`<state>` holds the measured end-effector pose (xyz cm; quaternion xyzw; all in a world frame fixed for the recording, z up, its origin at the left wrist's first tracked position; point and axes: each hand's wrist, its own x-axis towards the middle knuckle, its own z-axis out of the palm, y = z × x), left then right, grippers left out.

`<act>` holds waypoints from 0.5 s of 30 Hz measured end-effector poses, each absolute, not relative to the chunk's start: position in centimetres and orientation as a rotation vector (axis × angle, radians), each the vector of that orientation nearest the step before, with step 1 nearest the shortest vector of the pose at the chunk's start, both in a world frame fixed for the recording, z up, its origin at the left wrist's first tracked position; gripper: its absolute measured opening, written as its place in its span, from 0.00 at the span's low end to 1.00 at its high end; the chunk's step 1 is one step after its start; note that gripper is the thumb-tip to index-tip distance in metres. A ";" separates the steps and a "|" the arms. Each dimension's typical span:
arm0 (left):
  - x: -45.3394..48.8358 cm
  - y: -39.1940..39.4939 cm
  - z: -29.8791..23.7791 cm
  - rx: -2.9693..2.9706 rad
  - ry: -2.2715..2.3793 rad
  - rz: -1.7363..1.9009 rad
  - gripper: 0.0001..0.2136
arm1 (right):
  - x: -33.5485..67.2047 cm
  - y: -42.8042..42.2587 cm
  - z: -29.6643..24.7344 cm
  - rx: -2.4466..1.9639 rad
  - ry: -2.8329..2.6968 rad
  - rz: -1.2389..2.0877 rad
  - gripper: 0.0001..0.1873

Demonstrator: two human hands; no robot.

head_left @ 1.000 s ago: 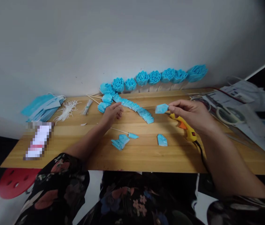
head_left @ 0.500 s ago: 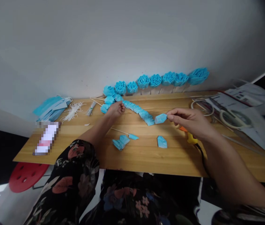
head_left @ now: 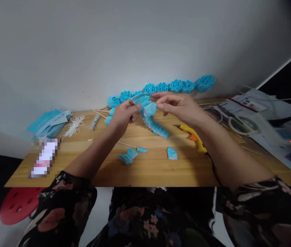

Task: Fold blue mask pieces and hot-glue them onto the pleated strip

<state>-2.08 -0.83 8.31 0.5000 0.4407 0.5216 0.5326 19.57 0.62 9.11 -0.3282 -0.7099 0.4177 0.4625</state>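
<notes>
In front of the wall my two hands are raised close together over the table. A light-blue fabric piece point(head_left: 140, 98) is pinched between the thumb and fingers of my left hand point(head_left: 123, 116). My right hand point(head_left: 178, 105) grips a folded blue petal point(head_left: 150, 109) by its right end, and its index finger reaches toward the left hand's piece. Below them a curved row of overlapping blue petals point(head_left: 158, 129) lies on the table. Nearer to me are a stick with a small blue tip point(head_left: 142, 150), crumpled blue pieces point(head_left: 128, 156) and a single petal point(head_left: 172, 153).
Several blue fabric roses point(head_left: 175, 85) line the wall. A yellow glue gun point(head_left: 193, 134) lies under my right forearm. To the right are scissors point(head_left: 242, 125) and papers; to the left, face masks point(head_left: 50, 123), white cords point(head_left: 75, 126) and a phone point(head_left: 45, 157).
My left hand has risen from the table with a blue piece in its fingers. My right hand has carried its petal left and up, close to the left hand. The view has shifted slightly.
</notes>
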 end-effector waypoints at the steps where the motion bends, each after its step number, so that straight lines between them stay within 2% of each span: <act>1: -1.9 -0.7 9.0 1.213 1.062 1.253 0.12 | 18.7 1.0 9.5 -0.779 -1.760 1.016 0.14; 7: -2.8 0.2 9.8 1.252 0.948 1.363 0.09 | 15.9 2.5 12.1 -0.789 -1.688 0.964 0.10; 10: -3.8 0.0 8.0 1.261 0.892 1.385 0.13 | 15.3 2.8 13.9 -0.788 -1.599 0.931 0.09; 15: -5.0 -0.5 3.5 1.327 0.897 1.213 0.21 | 13.9 2.7 16.7 -0.824 -1.512 0.962 0.09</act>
